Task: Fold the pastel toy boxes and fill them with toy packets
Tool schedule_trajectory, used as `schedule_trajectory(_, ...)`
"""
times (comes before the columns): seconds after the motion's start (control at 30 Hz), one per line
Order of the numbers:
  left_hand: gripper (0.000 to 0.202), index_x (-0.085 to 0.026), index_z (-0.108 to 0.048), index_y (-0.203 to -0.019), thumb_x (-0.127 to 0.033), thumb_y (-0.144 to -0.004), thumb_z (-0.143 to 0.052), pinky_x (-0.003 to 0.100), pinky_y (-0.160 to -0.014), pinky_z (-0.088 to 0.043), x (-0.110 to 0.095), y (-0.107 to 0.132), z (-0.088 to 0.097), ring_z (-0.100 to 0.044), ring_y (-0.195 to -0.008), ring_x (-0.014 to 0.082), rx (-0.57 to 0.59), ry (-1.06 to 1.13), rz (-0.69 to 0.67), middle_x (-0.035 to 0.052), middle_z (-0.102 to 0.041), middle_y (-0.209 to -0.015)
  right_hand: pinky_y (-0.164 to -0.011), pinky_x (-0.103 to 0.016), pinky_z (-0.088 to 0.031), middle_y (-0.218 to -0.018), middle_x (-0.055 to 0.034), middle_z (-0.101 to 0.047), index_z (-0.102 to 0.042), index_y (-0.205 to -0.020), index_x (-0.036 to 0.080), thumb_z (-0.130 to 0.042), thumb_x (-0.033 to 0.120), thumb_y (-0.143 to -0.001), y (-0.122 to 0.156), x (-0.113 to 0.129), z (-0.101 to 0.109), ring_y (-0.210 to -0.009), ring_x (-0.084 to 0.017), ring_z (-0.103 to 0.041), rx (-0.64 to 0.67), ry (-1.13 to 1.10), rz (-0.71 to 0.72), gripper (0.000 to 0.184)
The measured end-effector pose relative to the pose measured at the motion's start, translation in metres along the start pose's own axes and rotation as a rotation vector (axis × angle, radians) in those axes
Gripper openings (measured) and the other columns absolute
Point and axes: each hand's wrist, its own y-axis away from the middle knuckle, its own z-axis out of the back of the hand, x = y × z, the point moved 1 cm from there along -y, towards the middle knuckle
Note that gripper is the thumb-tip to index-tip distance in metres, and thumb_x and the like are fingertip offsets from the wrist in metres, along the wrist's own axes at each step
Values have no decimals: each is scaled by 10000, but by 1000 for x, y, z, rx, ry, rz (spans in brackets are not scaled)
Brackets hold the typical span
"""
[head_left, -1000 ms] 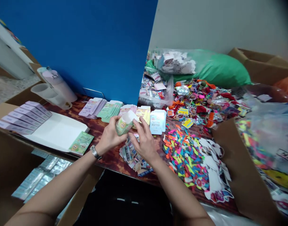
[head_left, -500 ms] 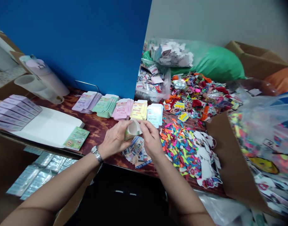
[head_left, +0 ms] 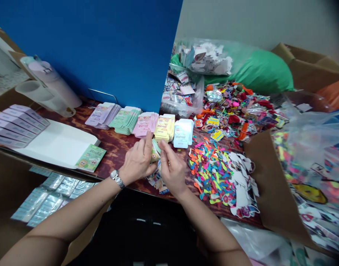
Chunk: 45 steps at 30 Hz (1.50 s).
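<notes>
Between my hands is a small green paper box, mostly covered by fingers. My left hand is wrapped round its left side, the index finger pointing up along it. At the box's upper right end, the fingers of my right hand are pinched by its light green flap. Loose printed cards lie underneath, partly hidden. Just beyond the hands stand stacks of flat folded boxes: purple, green, pink, yellow and blue.
At left a white carton bears purple boxes and a printed green box. Behind it are a bottle and a clear cup. Colourful balloons and white cutouts lie right, beside a cardboard flap.
The box's open end faced up before; now it is turned and its flap lies folded over. My left index finger has straightened upward, and my right hand has shifted slightly down.
</notes>
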Motion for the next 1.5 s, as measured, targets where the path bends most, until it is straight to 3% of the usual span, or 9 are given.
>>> schedule_trajectory(0.27,881,-27,18,-1549,-351,-894,-476,429,-740,-529,2,1,2,-589,-968,320,18,-14,-26,207,-572,-1106,-1109,-389,-484,-1386,-126,-599,-486,-1436,172,-480,163,-977,15,-11,-12,-1289,-210,-575,108,-77,-31,460)
schedule_trajectory(0.4,1073,-247,34,-1572,-492,-807,-678,696,-1087,-309,17,-3,7,-406,-1337,446,-330,120,-59,213,-401,-1452,-946,-377,-592,-1269,-95,-674,-555,-1324,211,-560,299,-947,2,-34,-8,-1157,-205,-658,-83,-439,-427,387)
schedule_trajectory(0.5,1196,-279,165,-1545,-497,-782,-730,563,-1094,-417,21,-9,2,-388,-1396,363,-429,494,-41,206,-222,-1584,-878,-368,-612,-1174,-74,-712,-596,-1227,220,-630,335,-889,-3,-42,-11,-1063,-203,-692,-146,-670,-560,358)
schedule_trajectory(0.73,738,-238,-265,-1538,-372,-896,-603,429,-1081,-474,16,-6,-21,-525,-1312,285,-230,817,-102,146,-505,-1433,-955,-373,-562,-1103,-51,-737,-682,-1093,213,-648,304,-874,1,-29,-9,-1033,-217,-690,88,-591,-401,240)
schedule_trajectory(0.93,648,-195,-279,-1527,-319,-938,-519,447,-1107,-441,18,5,-28,-489,-1345,277,-77,773,-6,179,-467,-1448,-1063,-411,-498,-1479,-130,-480,-310,-1512,241,-623,309,-894,2,-30,7,-1315,-244,-526,135,-276,-210,696)
schedule_trajectory(1.07,699,-196,-259,-1534,-286,-902,-544,482,-1128,-411,25,3,-20,-451,-1374,301,69,755,-104,183,-437,-1473,-1083,-416,-468,-1362,-99,-593,-578,-1269,235,-636,225,-887,-15,-32,29,-1274,-232,-559,406,-217,35,386)
schedule_trajectory(1.2,1033,-236,-39,-1577,-388,-798,-702,533,-1147,-368,29,-8,-1,-334,-1454,345,331,850,-268,175,-319,-1577,-876,-330,-568,-1132,-56,-702,-643,-1076,209,-634,327,-918,-33,-35,39,-1026,-188,-682,602,-483,-130,197)
schedule_trajectory(1.3,1019,-265,-150,-1561,-455,-755,-744,472,-1067,-469,32,-14,8,-477,-1361,318,499,1023,-251,141,-436,-1511,-803,-310,-575,-1138,-45,-691,-612,-1181,226,-614,395,-925,-36,-37,35,-932,-169,-687,596,-534,-188,307)
schedule_trajectory(1.5,859,-158,-468,-1319,-535,-628,-812,410,-903,-542,42,-3,-9,-631,-1090,297,308,897,156,110,-629,-1212,-860,-398,-542,-1199,-128,-660,-523,-1385,215,-653,443,-889,5,-63,26,-1041,-279,-638,590,288,-197,561)
